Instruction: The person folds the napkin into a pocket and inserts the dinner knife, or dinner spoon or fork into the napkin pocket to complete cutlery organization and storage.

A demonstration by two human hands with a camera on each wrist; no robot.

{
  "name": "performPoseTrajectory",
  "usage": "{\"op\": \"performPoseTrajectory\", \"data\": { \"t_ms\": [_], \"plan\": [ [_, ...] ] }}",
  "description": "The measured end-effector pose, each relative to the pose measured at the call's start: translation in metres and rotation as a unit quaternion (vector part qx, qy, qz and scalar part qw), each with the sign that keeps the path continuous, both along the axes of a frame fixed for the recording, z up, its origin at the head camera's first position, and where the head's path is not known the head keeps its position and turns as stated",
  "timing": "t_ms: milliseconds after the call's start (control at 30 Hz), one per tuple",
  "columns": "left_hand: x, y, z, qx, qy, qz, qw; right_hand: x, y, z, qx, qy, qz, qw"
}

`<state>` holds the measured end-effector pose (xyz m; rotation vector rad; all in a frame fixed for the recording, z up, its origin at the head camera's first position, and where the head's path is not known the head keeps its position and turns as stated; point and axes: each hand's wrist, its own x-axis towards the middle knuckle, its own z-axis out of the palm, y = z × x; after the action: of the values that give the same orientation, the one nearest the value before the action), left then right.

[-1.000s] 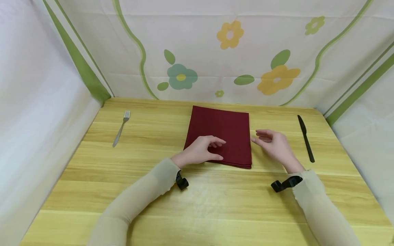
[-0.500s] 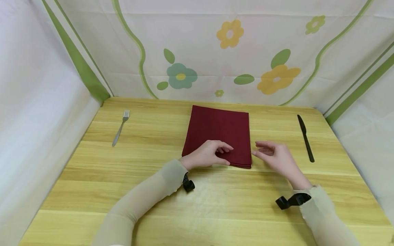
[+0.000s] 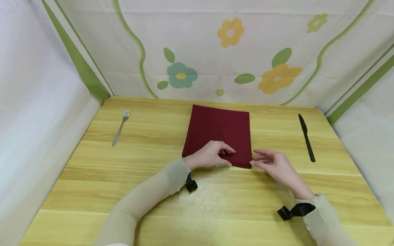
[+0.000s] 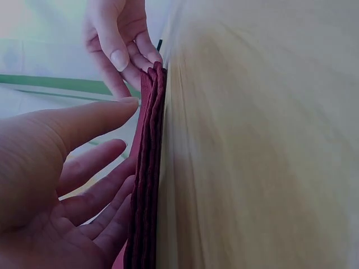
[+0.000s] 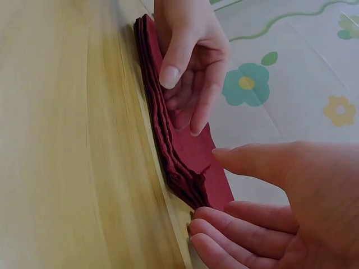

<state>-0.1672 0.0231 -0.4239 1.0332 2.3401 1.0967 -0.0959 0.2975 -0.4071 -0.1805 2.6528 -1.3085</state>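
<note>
A dark red folded cloth [image 3: 220, 128], several layers thick, lies flat on the wooden table. Over its front edge rests my left hand [image 3: 210, 154], fingers relaxed on the top layer and thumb by the edge. My right hand [image 3: 275, 165] is at the cloth's front right corner, thumb and fingers apart, fingertips right at the side. In the right wrist view, the stacked layers of the cloth [image 5: 168, 134] show at the corner between my right thumb and fingers. The left wrist view shows the layered edge of the cloth [image 4: 147, 168] beside my left fingers.
A silver fork [image 3: 121, 127] lies on the left of the wooden table [image 3: 215, 212]. On the right is a black knife [image 3: 306, 137]. A white flowered curtain [image 3: 203, 44] hangs along the table's back edge and sides.
Both hands have come nearer to the front edge of the cloth. My left hand slid rightward, and my right hand moved down to the front right corner. The cloth stays in place.
</note>
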Motion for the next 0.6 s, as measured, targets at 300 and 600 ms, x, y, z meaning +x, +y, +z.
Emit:
{"op": "performPoseTrajectory", "data": {
  "t_ms": [300, 600],
  "plan": [
    [0.001, 0.010, -0.003, -0.009, 0.013, 0.003, 0.9999, 0.005, -0.003, 0.002, -0.046, -0.053, -0.003, 0.998],
    [0.000, 0.012, -0.003, -0.012, 0.014, 0.014, 0.9997, 0.004, -0.003, -0.002, -0.124, -0.110, -0.014, 0.986]
  ]
}}
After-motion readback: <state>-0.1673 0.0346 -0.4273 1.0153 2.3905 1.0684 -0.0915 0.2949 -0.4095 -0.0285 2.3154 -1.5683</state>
